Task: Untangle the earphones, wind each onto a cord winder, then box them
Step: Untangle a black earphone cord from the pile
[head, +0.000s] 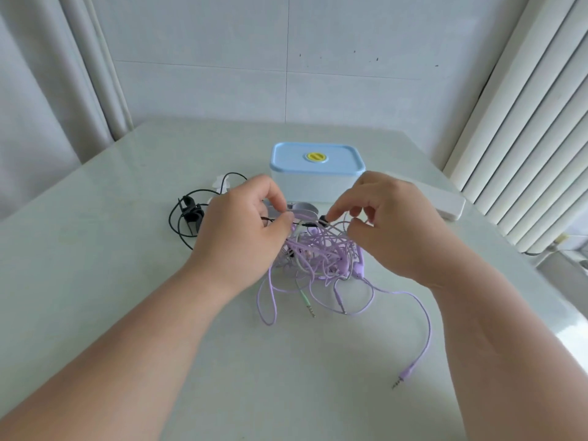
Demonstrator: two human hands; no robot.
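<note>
A tangle of purple, white and pale green earphone cords (321, 259) lies mid-table. One purple cord trails right and ends in a jack plug (402, 375). My left hand (237, 230) pinches a thin black cord at the tangle's upper left. My right hand (386, 224) pinches cords at the tangle's upper right, near a small black piece (324, 219). A black earphone (187, 214) with looped cord lies to the left, partly behind my left hand. The white box with a blue lid (316, 168), shut, stands just beyond the tangle. A purple cord winder (304, 208) peeks out between my hands.
A white flat object (445, 203) lies right of the box. Small white pieces (221, 184) sit beyond my left hand. A radiator (525, 138) stands along the right side, and curtains (63, 90) hang at the left. The table edge (569, 313) runs along the right.
</note>
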